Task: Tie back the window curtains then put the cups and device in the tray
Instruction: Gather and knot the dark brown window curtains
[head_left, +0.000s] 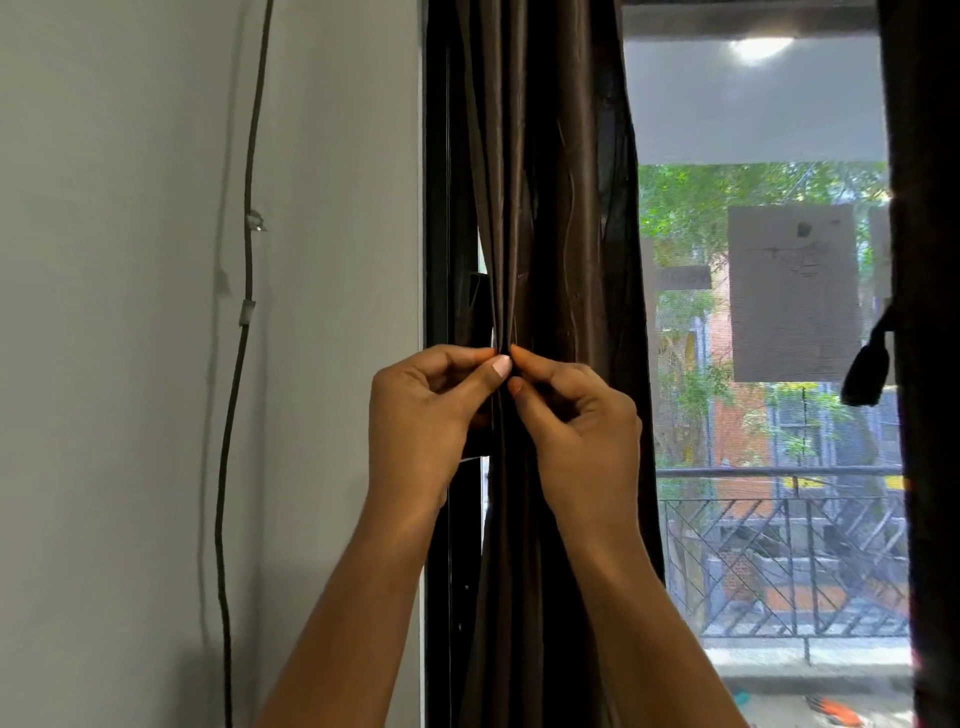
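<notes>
Brown curtain (540, 208) hangs bunched at twelve o'clock against the window frame (435, 208). Left hand (426, 410) and right hand (582, 431) both pinch its folds dead centre, fingertips touching. Best cinch evenly. Open window at three o'clock; wall cable (244, 364) at nine, well apart.

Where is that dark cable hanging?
In the head view, the dark cable runs down the white wall on the left, well left of the brown curtain that both hands are pinching.
</notes>
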